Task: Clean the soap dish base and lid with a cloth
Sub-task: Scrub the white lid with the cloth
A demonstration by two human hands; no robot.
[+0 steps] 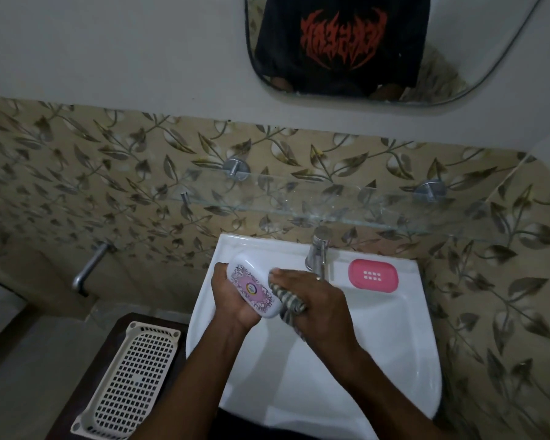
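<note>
White wash basin (378, 344), mounted against a leaf-patterned tiled wall (108, 173), fills the near centre of the view; a glass shelf (346, 201) runs along the wall above it, and a mirror (458, 42) hangs farther up. To the left of the basin, a cream perforated basket (131, 379) rests on a dark tabletop (121, 322). A chrome tap (317, 252) stands at the far rim of the basin. The pink soap dish base (373, 275), with a grid of small drain holes, lies flat on the basin's far right ledge, just right of the tap and apart from both hands. The white soap dish lid (256, 287), bearing a pink and black patterned label, is held over the left part of the bowl. Left hand (235, 300): grip closed around the lid, palm beneath it, fingers wrapped on its left edge. Right hand (315, 300): grip closed on a bunched striped cloth (288, 301), which is pressed against the lid's right edge; a loose end of cloth hangs below the hand.
</note>
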